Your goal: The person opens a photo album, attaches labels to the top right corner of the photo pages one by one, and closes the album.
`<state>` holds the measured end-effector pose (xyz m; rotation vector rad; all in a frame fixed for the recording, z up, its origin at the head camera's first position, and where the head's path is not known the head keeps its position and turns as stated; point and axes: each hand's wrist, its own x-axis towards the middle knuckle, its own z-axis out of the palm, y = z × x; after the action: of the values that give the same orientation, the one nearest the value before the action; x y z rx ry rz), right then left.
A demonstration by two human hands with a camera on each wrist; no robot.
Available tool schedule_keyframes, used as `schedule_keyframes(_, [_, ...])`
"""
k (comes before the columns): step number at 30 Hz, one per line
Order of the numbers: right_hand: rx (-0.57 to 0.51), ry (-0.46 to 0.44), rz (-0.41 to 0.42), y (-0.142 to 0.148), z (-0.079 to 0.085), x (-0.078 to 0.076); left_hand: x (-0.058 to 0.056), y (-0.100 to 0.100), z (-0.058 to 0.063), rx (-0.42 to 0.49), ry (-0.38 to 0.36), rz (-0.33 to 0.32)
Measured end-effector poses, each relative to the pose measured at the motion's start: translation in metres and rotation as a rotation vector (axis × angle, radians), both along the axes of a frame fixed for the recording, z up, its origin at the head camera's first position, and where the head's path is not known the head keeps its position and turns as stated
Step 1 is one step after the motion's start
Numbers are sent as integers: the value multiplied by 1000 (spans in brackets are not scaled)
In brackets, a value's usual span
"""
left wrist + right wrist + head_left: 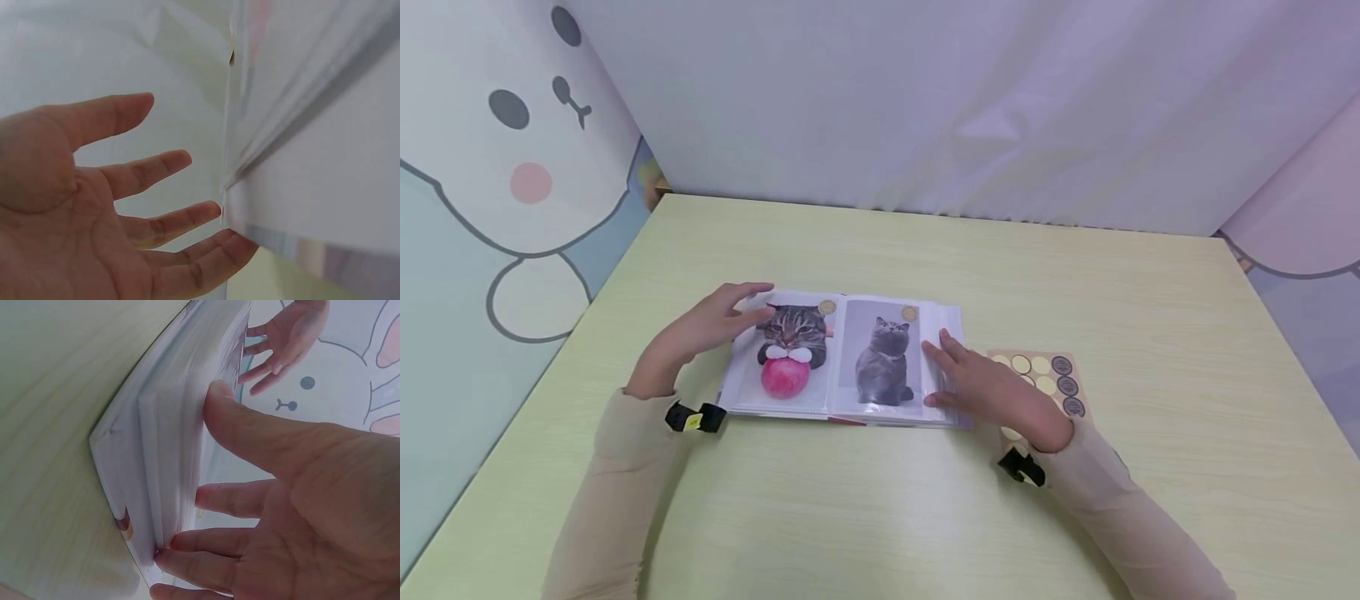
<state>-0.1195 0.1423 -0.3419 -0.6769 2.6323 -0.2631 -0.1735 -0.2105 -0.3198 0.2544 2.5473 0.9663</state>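
A photo album (838, 358) lies spread on the table. Its left page has a cat photo (795, 333) with a pink ball, and its right page a photo of a grey cat (883, 362); each bears a small round sticker near the upper right corner. My left hand (711, 325) is at the album's upper left, fingers extended; in the left wrist view the lower fingertips reach the album's edge. My right hand (988, 387) rests along the right edge, and in the right wrist view its fingertips touch the stacked page edges (165, 456). Nothing is gripped.
A sheet of round stickers (1045, 365), pale and dark grey, lies right of the album, partly hidden under my right hand and forearm. Behind the pale wooden table (850, 517) hangs a light curtain (925, 108). Cartoon-patterned panels (460, 250) stand at both sides.
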Motion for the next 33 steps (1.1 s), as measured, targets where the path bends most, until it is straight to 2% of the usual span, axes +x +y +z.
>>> schedule_keyframes(6, [12,-2,-1,0,-1,0,16,0,10,-21,28,-16])
schedule_keyframes(12, [27,8,7,0,-1,0,39,5,30,-23,83,-21])
schedule_keyframes(17, [22,-1,-3,0,-1,-1,56,16,45,20,168,-37])
schedule_keyframes(22, [29,3,4,1,-1,-1,74,34,54,29,283,-62])
schedule_keyframes(27, [34,18,14,1,-2,-2,91,58,54,7,374,-53])
schedule_keyframes(33, [21,28,15,3,-3,0,100,87,37,50,557,-52])
